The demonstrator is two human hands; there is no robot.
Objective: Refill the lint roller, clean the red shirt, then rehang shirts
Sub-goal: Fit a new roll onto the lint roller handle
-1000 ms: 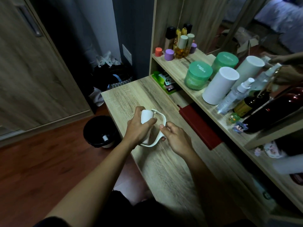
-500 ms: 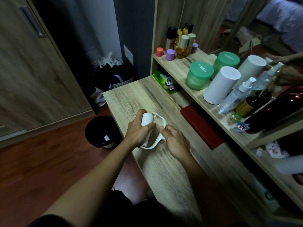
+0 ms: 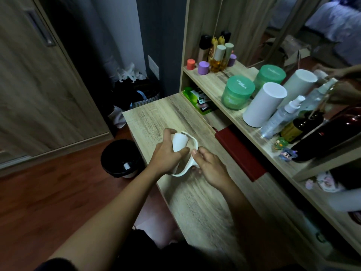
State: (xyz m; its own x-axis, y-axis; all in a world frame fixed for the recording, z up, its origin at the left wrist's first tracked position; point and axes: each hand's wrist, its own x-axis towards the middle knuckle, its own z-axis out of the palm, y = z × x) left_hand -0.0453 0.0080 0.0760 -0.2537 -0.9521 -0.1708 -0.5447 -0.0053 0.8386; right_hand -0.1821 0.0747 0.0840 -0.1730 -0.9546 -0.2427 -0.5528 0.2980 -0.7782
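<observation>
You are curling your left hand (image 3: 166,158) round the white roll of the lint roller (image 3: 180,142), thumb and fingers wrapping it. Your right hand (image 3: 212,170) is pinching the roller's curved white handle (image 3: 184,172) with bent fingers. Both are working over the wooden desk (image 3: 156,116), near its left edge; the black bin (image 3: 105,159) is standing on the floor just beyond. The white lettering on the green jar lid (image 3: 241,86) is reading too blurred to make out. A red flat case (image 3: 240,153) is lying to the right, apart from your hands.
</observation>
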